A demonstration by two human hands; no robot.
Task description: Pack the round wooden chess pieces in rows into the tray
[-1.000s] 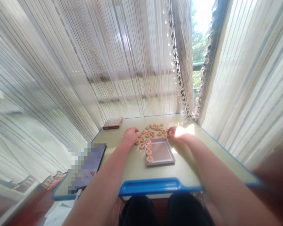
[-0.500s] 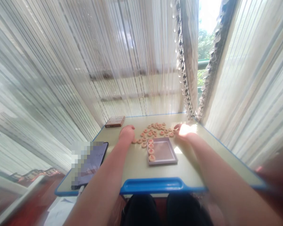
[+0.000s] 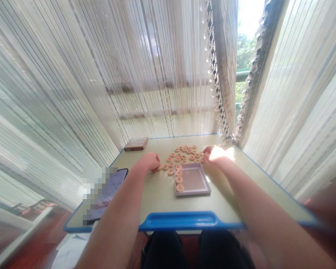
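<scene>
Several round wooden pieces with red or dark characters [image 3: 192, 158] lie scattered over the middle of the table. In front of them is a shallow pale box [image 3: 192, 194], with a column of several red-marked pieces [image 3: 179, 179] along its left side. My left hand [image 3: 152, 162] is closed, its fingertips at a piece [image 3: 160, 168] at the left end of the scatter. At the right edge of the pieces rests my right hand [image 3: 211, 153], fingers curled and partly washed out by sunlight; what it may hold is hidden.
A flat patterned box [image 3: 136, 144] lies at the back left of the table [image 3: 156, 201]. A tablet [image 3: 109, 194], partly pixelated, is by the left edge. A blue tray [image 3: 182, 220] lines the front edge. Striped curtains [image 3: 162, 67] hang behind.
My left hand has moved slightly down to the leftmost piece, and its fingers have closed in. My right hand has shifted a little left over the pieces at the right.
</scene>
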